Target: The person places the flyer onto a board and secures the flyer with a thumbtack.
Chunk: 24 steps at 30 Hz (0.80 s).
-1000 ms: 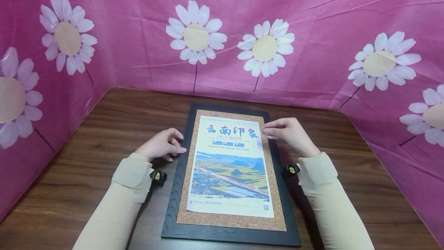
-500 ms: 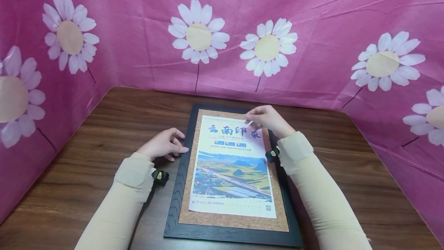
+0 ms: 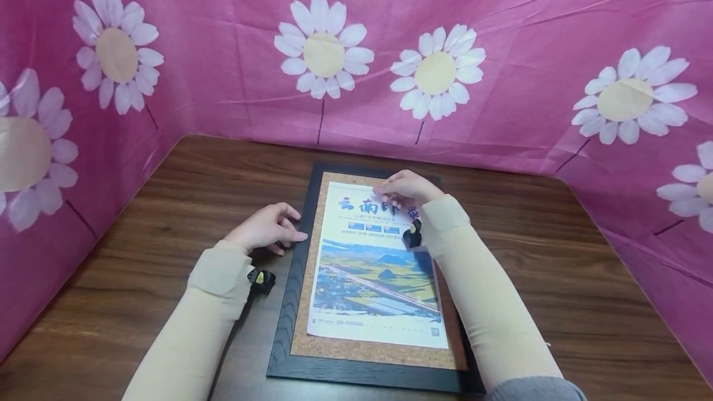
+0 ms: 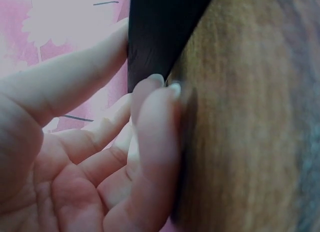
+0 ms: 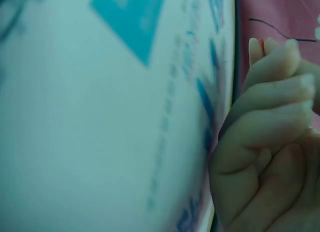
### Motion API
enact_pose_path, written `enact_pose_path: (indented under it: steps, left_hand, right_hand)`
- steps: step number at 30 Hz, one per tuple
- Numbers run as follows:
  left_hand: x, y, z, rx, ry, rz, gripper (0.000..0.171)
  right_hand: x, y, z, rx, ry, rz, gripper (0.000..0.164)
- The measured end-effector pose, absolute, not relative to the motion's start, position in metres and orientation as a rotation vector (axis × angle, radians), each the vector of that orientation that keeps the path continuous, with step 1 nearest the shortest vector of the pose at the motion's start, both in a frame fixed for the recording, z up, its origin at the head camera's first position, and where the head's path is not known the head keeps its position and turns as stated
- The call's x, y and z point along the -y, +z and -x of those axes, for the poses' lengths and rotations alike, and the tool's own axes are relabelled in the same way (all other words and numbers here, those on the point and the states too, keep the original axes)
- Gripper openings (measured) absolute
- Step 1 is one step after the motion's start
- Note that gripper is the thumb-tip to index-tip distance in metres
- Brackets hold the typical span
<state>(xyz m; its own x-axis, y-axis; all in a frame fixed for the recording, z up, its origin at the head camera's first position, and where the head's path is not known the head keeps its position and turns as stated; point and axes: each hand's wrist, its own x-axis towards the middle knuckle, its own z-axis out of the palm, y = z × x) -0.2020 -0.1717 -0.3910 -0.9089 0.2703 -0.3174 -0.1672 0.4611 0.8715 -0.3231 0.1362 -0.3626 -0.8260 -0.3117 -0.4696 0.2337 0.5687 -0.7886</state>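
Note:
A printed poster (image 3: pixel 375 277) with a landscape picture and large Chinese characters lies on a cork board (image 3: pixel 379 354) inside a black frame (image 3: pixel 288 302). My right hand (image 3: pixel 409 187) is over the poster's upper edge, covering part of its title. Its thumb and index finger pinch a small red pushpin (image 5: pixel 262 43), mostly hidden by the fingertips in the right wrist view; the other fingers are curled. My left hand (image 3: pixel 268 228) lies beside the frame's left side with loosely bent fingers, the thumb tip right at the frame's edge.
The frame lies on a brown wooden table (image 3: pixel 184 203). A pink cloth (image 3: pixel 223 48) printed with white daisies hangs around the back and sides. Black wrist cameras (image 3: pixel 262 279) sit on both wrists.
My right hand has moved left from the poster's upper right edge to the middle of its top edge. My left hand stays at the frame's left side.

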Motion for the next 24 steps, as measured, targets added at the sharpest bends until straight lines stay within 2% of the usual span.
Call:
enact_pose_path:
  steps: [3, 9, 17, 24]
  left_hand:
    - [0.171, -0.390, 0.202, -2.303, 1.435, -0.081, 0.054]
    - [0.170, -0.389, 0.201, -2.299, 1.435, -0.074, 0.055]
    - [0.171, -0.390, 0.202, -2.303, 1.429, -0.056, 0.053]
    - [0.171, -0.392, 0.203, -2.304, 1.428, -0.063, 0.053]
  right_hand:
    - [-0.134, -0.368, 0.326, -2.199, -1.248, 0.013, 0.021]
    - [-0.132, -0.374, 0.333, -2.155, -1.274, -0.048, 0.031]
    - [-0.126, -0.375, 0.335, -2.104, -1.278, -0.105, 0.017]
    - [-0.124, -0.375, 0.335, -2.123, -1.217, -0.150, 0.020]
